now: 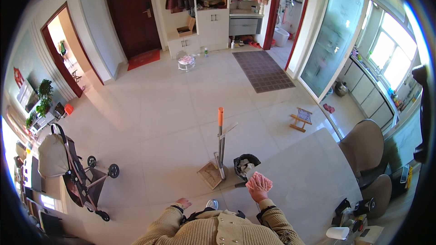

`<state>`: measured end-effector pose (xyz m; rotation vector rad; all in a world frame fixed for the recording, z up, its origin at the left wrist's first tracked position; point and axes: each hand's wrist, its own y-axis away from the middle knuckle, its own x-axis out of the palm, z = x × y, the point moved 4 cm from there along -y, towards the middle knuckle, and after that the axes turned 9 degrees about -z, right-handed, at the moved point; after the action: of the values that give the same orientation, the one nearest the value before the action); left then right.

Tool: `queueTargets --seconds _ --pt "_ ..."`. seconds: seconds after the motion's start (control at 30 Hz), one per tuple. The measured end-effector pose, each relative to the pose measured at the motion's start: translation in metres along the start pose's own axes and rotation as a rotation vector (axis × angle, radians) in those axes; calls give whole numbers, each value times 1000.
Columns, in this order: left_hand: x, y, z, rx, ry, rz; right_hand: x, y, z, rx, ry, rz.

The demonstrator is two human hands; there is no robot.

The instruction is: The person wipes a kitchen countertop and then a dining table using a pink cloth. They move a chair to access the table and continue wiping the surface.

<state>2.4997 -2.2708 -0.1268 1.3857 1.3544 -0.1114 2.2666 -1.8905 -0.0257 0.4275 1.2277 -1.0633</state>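
My right hand (259, 186) presses on a folded pink cloth (267, 177) at the near left edge of the grey table (306, 173). Low on the left, my left hand (184, 202) hangs in the air beside my body with nothing in it. Just beyond the cloth, a waste bin with a black liner (238, 173) stands on the floor, holding crumpled pale waste. Left of the bin is a long-handled dustpan (208, 176), and an orange-tipped handle (220, 117) rises upright beside it.
A stroller (73, 173) stands on the left. Beyond the table are a small folding stool (301, 119) and a dark floor mat (262, 69). Brown chairs (364, 146) line the table's right side. Jars and a white paper roll (337, 233) occupy its near right corner.
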Motion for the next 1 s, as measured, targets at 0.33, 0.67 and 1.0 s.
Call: queueTargets --seconds 0.33,0.67,1.0 --pt "-24 -70 -63 281 -191 205 -12 48 22 233 42 -196" --pt "-33 -119 -135 504 -382 337 -82 203 11 808 205 -425" --pt "-58 -88 -301 1049 -125 -157 -66 219 2 1142 67 -358"
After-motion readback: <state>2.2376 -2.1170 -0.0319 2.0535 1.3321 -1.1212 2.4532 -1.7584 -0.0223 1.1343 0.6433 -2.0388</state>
